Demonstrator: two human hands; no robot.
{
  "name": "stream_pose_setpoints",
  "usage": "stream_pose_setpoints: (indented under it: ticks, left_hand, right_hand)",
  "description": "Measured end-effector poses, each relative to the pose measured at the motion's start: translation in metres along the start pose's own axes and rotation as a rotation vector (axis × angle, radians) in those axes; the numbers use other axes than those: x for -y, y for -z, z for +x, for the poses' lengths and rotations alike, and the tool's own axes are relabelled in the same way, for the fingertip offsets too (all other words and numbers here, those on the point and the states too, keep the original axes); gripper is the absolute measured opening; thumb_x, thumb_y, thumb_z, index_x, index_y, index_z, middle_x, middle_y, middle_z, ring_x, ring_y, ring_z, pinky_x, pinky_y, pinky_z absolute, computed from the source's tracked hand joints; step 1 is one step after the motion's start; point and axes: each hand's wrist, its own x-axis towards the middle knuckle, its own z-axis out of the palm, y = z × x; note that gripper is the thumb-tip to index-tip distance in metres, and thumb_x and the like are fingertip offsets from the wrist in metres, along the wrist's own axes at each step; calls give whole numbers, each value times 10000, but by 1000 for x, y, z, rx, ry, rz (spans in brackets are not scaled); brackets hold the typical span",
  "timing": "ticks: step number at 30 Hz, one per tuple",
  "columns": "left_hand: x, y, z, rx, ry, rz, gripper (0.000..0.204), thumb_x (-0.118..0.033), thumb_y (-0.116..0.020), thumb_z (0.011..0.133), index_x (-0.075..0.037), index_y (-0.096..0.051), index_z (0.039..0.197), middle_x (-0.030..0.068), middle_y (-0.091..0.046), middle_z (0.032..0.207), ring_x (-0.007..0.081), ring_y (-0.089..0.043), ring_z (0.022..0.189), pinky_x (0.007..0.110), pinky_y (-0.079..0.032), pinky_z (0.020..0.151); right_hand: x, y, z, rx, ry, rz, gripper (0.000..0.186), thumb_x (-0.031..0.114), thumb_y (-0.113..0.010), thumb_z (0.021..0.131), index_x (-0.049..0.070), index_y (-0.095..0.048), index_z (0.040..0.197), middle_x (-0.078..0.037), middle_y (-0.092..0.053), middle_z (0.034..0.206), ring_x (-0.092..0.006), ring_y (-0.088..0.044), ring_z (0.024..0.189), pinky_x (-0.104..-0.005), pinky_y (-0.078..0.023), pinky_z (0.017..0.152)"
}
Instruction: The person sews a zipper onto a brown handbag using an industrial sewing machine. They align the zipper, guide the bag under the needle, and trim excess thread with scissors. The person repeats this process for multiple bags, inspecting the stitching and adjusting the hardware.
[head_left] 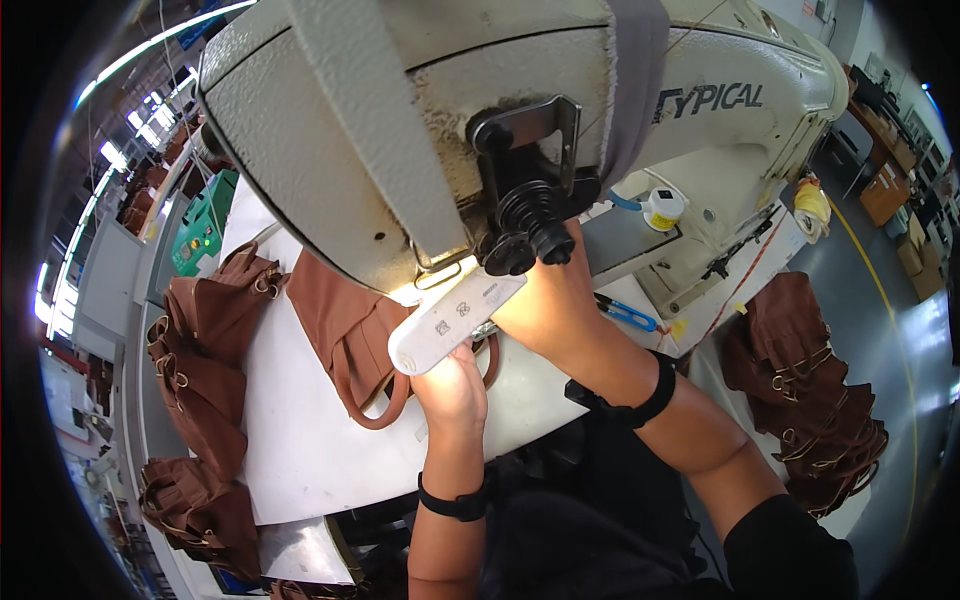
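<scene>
A cream industrial sewing machine (290, 150) fills the upper view, with a white lit bar (435, 325) near its needle area. A brown leather bag (330, 320) with looped handles lies under the head. My left hand (448, 390) is at the bag, just under the bar; its fingers are mostly hidden. My right hand (540, 300) reaches behind the bar and black tension assembly (535, 215); I cannot see its fingers or what they touch. Blue thread snips (630, 315) lie right of my right hand.
Brown bags are piled at the left edge (200, 390) of the white table (300, 470) and at the right (800, 400). A small white container (663, 208) stands on the machine bed. A green box (200, 230), workshop shelving and a floor with a yellow line (880, 280) show beyond.
</scene>
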Motion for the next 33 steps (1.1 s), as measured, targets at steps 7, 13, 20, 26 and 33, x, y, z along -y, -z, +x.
stream_pose_setpoints:
  ticks: [7,13,20,26,33]
  left_hand:
    - [0,5,3,93,-31,-4,409,-197,-402,1110,7,-461,1459,158,-570,1445,268,-556,1334,423,-419,1126]
    - [-4,3,-5,125,4,20,392,-166,-416,1100,14,-449,1447,154,-540,1449,258,-544,1329,432,-411,1143]
    - [-6,7,-12,98,5,-17,385,-88,-426,1088,1,-429,1463,134,-487,1485,255,-489,1386,428,-396,1171]
    - [-14,5,-8,148,11,50,377,-77,-432,1085,17,-443,1450,141,-508,1466,257,-508,1369,420,-406,1165]
    - [-8,11,-6,158,-41,26,417,-126,-496,1072,-8,-460,1471,136,-555,1450,246,-542,1340,437,-436,1130]
  right_hand:
    - [6,3,3,46,-90,19,262,124,-684,728,50,-717,977,-134,-687,910,-315,-648,897,-444,-428,864]
    - [12,4,-1,-6,-66,-7,288,140,-709,744,31,-698,1010,-135,-672,944,-313,-613,946,-448,-415,881]
    - [25,6,-11,-59,-122,-84,255,96,-720,765,10,-644,993,-133,-636,946,-319,-581,956,-448,-399,886]
    - [25,6,-14,-127,-181,-87,260,100,-715,798,14,-623,1026,-139,-626,954,-326,-579,973,-453,-402,900]
    - [26,4,-17,-133,-204,-54,227,59,-680,752,11,-584,952,-151,-605,918,-354,-563,939,-461,-404,885]
